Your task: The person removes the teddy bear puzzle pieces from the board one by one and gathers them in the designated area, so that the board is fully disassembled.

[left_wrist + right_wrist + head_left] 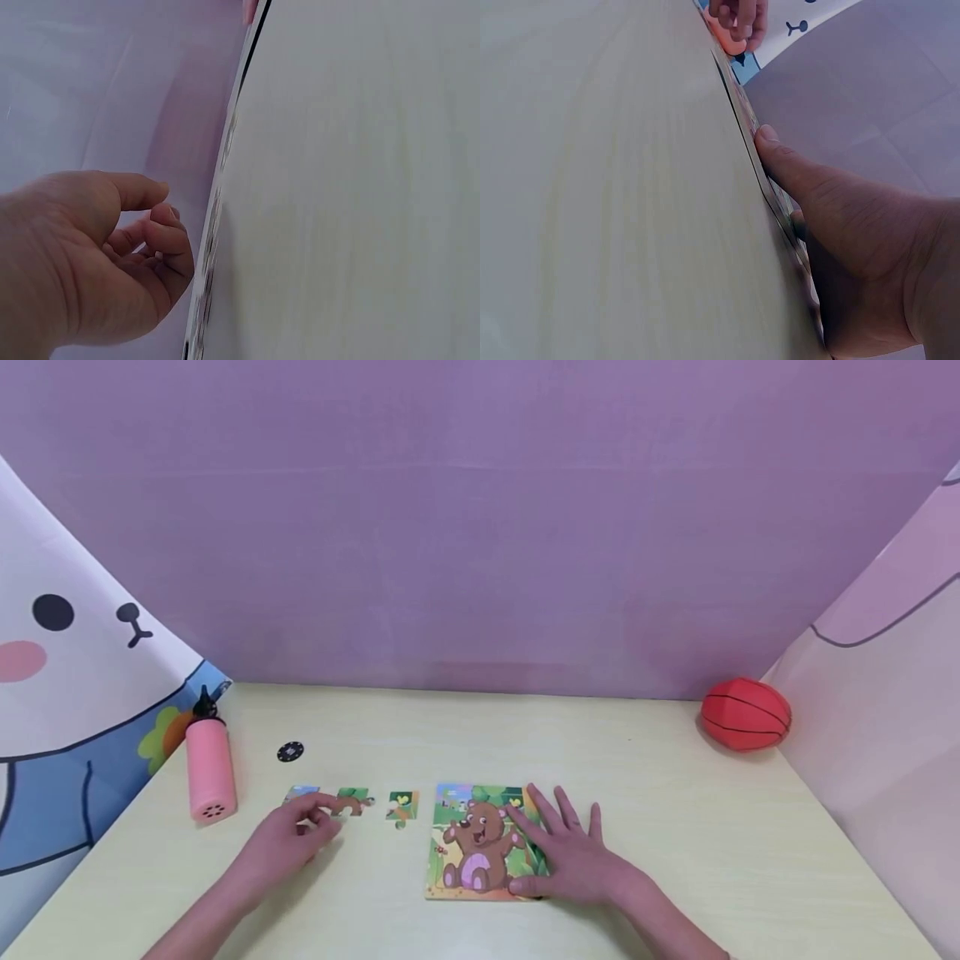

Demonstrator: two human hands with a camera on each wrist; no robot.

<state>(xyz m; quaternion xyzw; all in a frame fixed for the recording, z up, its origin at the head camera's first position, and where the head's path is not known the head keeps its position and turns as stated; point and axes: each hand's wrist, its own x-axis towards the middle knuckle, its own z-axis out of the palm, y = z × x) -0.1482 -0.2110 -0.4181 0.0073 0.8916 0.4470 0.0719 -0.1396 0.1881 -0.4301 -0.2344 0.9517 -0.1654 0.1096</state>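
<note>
A square bear jigsaw puzzle (476, 843) lies flat on the table in the head view. My right hand (577, 860) rests over its right side with fingers spread, and the thumb (776, 150) presses along the edge in the right wrist view. To the left of the puzzle are three loose jigsaw pieces: a green and yellow piece (402, 804), a brown and green piece (351, 800) and a bluish piece (302, 791), partly hidden by my left hand (288, 843). Its fingers are loosely bent, the index fingertip overlapping the brown piece. Nothing shows between finger and thumb (139, 191).
At the left stands a pink bottle (210, 772) with a black top. A black round chip (290, 752) lies behind the pieces. A red ball (746, 714) with black lines sits at the back right corner. Purple cloth (480, 568) rises behind the table (712, 827).
</note>
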